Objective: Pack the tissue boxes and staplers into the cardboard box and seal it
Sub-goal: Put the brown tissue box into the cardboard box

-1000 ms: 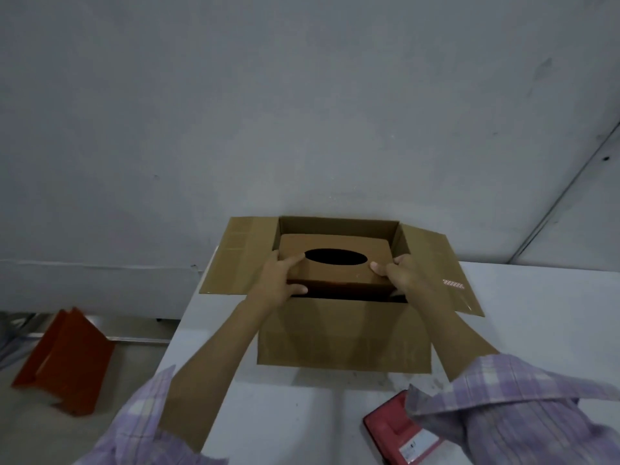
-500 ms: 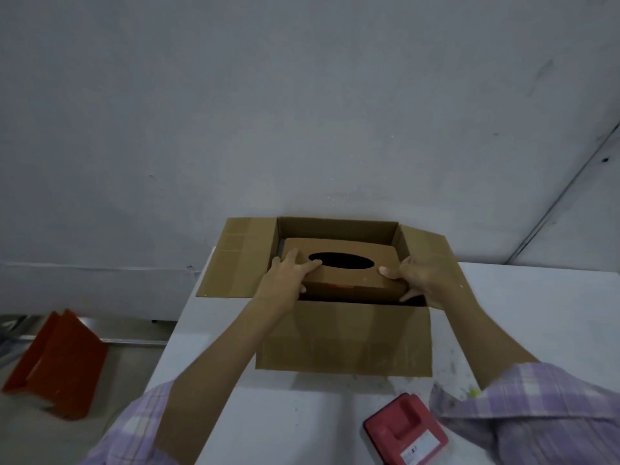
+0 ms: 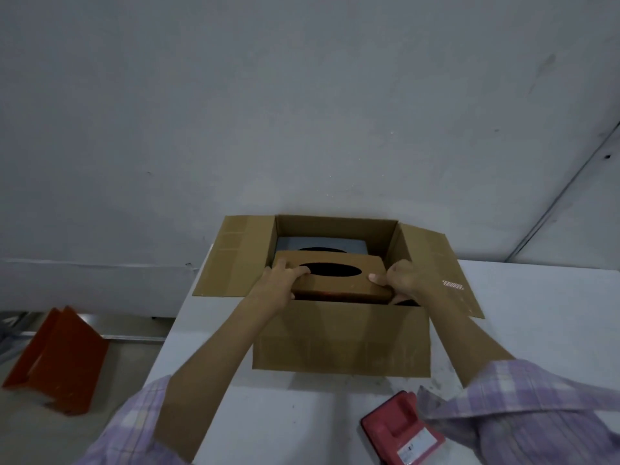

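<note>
Your left hand [image 3: 280, 281] and right hand [image 3: 404, 280] gripping the brown tissue box [image 3: 332, 275] at its ends, over the open cardboard box [image 3: 340, 337] (near edge), grey tissue box [image 3: 322, 245] behind, roomy white table [image 3: 536, 317].

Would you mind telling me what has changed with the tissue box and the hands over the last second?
Both hands, left and right, have drawn the brown tissue box toward the near wall of the cardboard box and tipped it, uncovering a grey tissue box behind it. The grip on both ends is unchanged. The cardboard box, its open flaps and the red stapler on the table stayed put.
</note>
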